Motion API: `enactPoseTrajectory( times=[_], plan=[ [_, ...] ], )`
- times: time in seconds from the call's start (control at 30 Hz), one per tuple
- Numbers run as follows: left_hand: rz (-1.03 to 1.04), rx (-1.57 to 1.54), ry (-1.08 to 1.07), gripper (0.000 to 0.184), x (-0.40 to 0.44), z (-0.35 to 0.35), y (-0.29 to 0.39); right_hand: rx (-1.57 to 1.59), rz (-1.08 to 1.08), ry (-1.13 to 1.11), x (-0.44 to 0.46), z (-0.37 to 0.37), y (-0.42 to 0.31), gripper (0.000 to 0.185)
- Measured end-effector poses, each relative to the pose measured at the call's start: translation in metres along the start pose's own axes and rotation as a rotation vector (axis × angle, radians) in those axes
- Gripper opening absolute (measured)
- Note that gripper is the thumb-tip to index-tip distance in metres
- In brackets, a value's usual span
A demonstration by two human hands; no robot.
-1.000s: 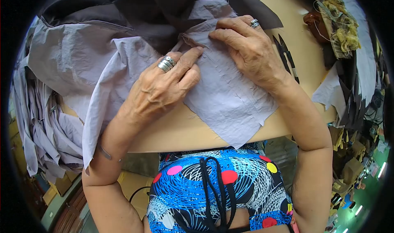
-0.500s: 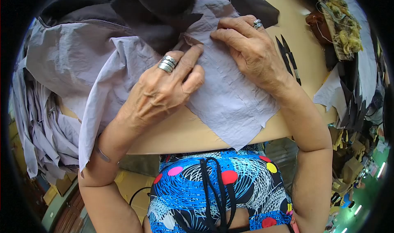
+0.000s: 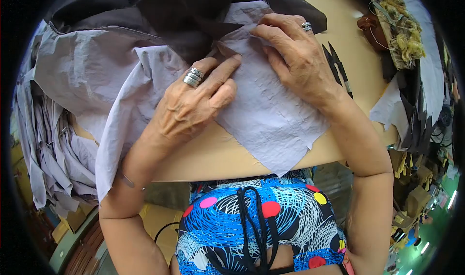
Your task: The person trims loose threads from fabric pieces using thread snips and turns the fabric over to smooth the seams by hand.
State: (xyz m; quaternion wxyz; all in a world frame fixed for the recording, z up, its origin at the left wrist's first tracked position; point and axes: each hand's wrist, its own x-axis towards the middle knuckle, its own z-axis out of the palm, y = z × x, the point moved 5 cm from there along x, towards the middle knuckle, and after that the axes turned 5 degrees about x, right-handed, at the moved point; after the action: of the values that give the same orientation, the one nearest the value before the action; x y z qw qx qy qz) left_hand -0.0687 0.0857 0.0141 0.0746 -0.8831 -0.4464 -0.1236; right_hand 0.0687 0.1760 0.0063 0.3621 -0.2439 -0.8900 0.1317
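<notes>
A pale grey-lilac piece of cloth (image 3: 271,115) lies on the tan table, its pointed corner hanging toward the front edge. My left hand (image 3: 193,95), with rings, rests on its left side, fingers bent and spread, fingertips beside a small folded flap (image 3: 226,50). On the cloth's upper right is my right hand (image 3: 295,52), its index finger reaching to the cloth and the thumb apart from it. Nothing shows held in either hand. Larger pale cloth (image 3: 82,76) spreads to the left, and dark cloth (image 3: 169,13) lies behind.
Black-handled snips (image 3: 338,69) lie right of my right hand on the table (image 3: 208,156). A pad with yellow thread tufts (image 3: 401,32) is at the upper right, above hanging cloth strips (image 3: 431,81). More pale cloths (image 3: 53,149) hang at the left edge.
My right hand has lifted slightly, and its thumb has moved away from the fingers. My left hand has shifted only a little, staying beside the flap.
</notes>
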Motion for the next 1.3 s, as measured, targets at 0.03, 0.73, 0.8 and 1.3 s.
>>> enactPoseTrajectory(
  times=[0.03,0.73,0.8,1.3],
  plan=[
    [-0.028,0.004,0.025,0.02,-0.001,0.001,0.0,-0.016,-0.007,-0.012,0.0,0.0,0.0,0.028],
    [-0.52,-0.412,0.224,0.024,0.015,-0.015,-0.054,-0.02,-0.164,-0.278,-0.004,0.014,-0.027,0.034],
    [-0.412,-0.212,0.239,0.023,0.016,-0.012,-0.054,-0.053,-0.165,-0.283,-0.003,0.015,-0.029,0.036],
    [-0.383,-0.137,0.107,0.023,0.014,-0.009,-0.063,-0.163,-0.222,-0.307,0.002,0.023,-0.036,0.036]
  ],
)
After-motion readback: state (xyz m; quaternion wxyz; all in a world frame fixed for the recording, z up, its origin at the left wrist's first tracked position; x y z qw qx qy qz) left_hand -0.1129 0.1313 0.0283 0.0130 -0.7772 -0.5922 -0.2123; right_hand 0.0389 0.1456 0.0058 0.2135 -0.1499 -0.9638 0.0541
